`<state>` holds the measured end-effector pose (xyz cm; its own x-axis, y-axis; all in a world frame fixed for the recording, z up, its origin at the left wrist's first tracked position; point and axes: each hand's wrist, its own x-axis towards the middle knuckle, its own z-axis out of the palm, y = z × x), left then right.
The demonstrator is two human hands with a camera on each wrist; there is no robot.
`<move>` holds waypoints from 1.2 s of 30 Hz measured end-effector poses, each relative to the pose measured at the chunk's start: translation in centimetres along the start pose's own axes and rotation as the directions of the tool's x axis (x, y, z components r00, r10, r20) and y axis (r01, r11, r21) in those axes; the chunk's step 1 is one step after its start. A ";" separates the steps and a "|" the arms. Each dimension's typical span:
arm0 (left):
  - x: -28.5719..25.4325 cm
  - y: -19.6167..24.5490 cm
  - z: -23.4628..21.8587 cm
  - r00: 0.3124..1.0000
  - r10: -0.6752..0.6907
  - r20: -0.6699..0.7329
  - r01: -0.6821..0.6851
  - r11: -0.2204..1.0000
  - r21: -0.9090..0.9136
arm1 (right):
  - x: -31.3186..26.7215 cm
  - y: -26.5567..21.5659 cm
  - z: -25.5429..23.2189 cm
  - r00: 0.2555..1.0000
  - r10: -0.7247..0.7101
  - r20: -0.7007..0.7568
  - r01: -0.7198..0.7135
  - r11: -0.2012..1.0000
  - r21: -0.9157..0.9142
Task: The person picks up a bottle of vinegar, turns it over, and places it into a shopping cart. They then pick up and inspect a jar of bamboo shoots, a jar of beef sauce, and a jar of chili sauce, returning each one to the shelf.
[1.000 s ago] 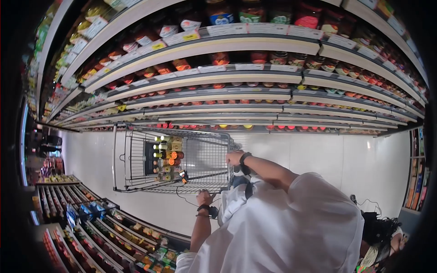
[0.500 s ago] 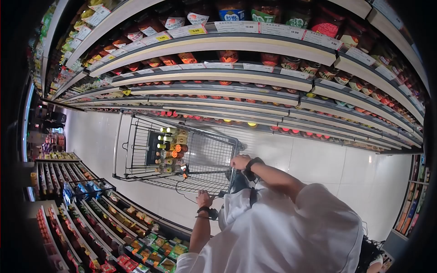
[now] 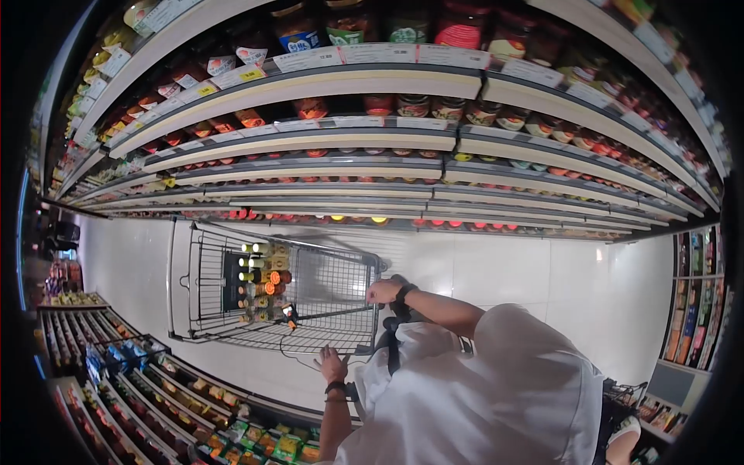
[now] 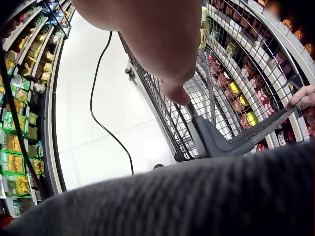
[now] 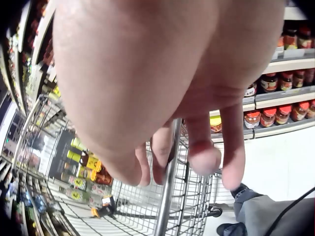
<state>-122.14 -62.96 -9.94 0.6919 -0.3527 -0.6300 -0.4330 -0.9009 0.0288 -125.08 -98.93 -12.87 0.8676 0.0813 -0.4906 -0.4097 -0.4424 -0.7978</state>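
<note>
A wire shopping cart (image 3: 310, 341) stands in the aisle in the head view, with several bottles (image 3: 260, 279) lying at its far end. My right hand (image 3: 382, 292) rests on the cart's near end; the right wrist view shows its fingers (image 5: 233, 157) hanging loosely around a metal bar (image 5: 170, 182). My left hand (image 3: 332, 363) is at the cart's near left corner, fingers spread. In the left wrist view one fingertip (image 4: 178, 95) is beside the grey handle end (image 4: 211, 137); whether it touches is unclear. A small black and orange object (image 3: 289, 315) is in the cart.
Shelves of jars (image 3: 310, 77) run along the far side of the aisle, close to the cart. Lower racks of packets (image 3: 155, 387) stand at the left. A thin black cable (image 4: 93, 98) hangs beside the cart. Part of another person (image 3: 622, 446) shows at lower right.
The cart and both hands have shifted left and slightly down in the head view since the middle frame. My left hand's fingers look more spread. My right hand stays at the cart's near end.
</note>
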 end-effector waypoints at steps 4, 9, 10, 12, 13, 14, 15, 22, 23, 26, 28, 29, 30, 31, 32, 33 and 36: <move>-1.8 0.3 1.1 0.988 0.092 -0.123 -0.088 0.995 0.039 | -4.2 -0.4 -3.4 0.991 0.000 -0.135 0.067 0.867 0.494; -2.2 0.4 3.7 0.970 0.190 -0.152 -0.201 0.977 -0.063 | -11.6 -3.9 -14.7 0.637 -0.186 -0.748 0.389 0.916 0.103; -2.0 0.4 3.8 0.964 0.233 -0.128 -0.243 0.968 -0.064 | -13.0 -4.7 -17.1 0.553 -0.102 -0.827 0.340 0.934 0.113; -1.4 0.3 4.5 0.946 0.315 -0.080 -0.321 0.945 -0.071 | -17.0 -9.8 -22.0 0.352 -0.138 -0.926 0.374 0.927 0.004; -1.1 0.7 4.6 0.950 0.312 -0.020 -0.313 0.949 -0.045 | -19.8 -12.3 -23.4 0.254 -0.136 -0.958 0.268 0.961 -0.065; -1.3 1.0 4.6 0.951 0.309 -0.007 -0.309 0.950 -0.040 | -21.1 -12.9 -25.4 0.180 -0.206 -0.962 0.160 0.971 -0.178; -1.6 1.5 4.6 0.952 0.305 0.002 -0.305 0.952 -0.034 | -22.0 -13.3 -27.6 0.111 -0.287 -0.952 0.046 0.958 -0.283; -3.0 3.5 4.9 0.939 0.344 -0.031 -0.344 0.939 -0.004 | -23.9 -16.1 -34.9 0.099 -0.537 -0.838 -0.377 0.759 -0.531; -2.8 3.7 4.7 0.937 0.349 -0.030 -0.348 0.937 0.025 | -23.5 -15.8 -35.6 0.111 -0.536 -0.837 -0.422 0.737 -0.528; -0.2 2.2 8.7 0.922 0.386 -0.018 -0.386 0.918 -0.089 | -23.3 -16.0 -36.4 0.174 -0.468 -0.866 -0.483 0.726 -0.490; -1.2 2.8 7.6 0.894 0.435 -0.109 -0.442 0.895 -0.060 | -23.1 -16.2 -37.6 0.179 -0.470 -0.864 -0.515 0.704 -0.489; -1.5 3.0 7.1 0.893 0.437 -0.105 -0.446 0.890 -0.090 | -22.9 -16.2 -38.1 0.207 -0.466 -0.860 -0.512 0.698 -0.501; -1.6 3.1 7.1 0.893 0.440 -0.099 -0.449 0.885 -0.119 | -22.7 -16.2 -38.5 0.235 -0.459 -0.857 -0.509 0.692 -0.511; -1.9 3.1 7.3 0.864 0.464 -0.193 -0.493 0.857 -0.146 | -22.6 -16.1 -38.6 0.265 -0.450 -0.853 -0.507 0.687 -0.521; -2.0 3.0 7.3 0.873 0.456 -0.172 -0.482 0.859 -0.172 | -22.4 -16.0 -38.6 0.255 -0.449 -0.856 -0.515 0.687 -0.513; -2.0 3.0 7.2 0.881 0.448 -0.152 -0.472 0.859 -0.198 | -22.4 -16.3 -38.4 0.243 -0.450 -0.859 -0.523 0.685 -0.507; -1.6 2.9 7.9 0.872 0.444 -0.203 -0.484 0.842 -0.237 | -22.0 -16.4 -37.8 0.197 -0.473 -0.859 -0.547 0.674 -0.497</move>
<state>-129.09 -63.00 -15.02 0.5288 -0.7595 -0.3789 -0.5631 -0.6479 0.5130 -126.81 -127.17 24.30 0.6066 -0.5417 0.5819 -0.6108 -0.7860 -0.0951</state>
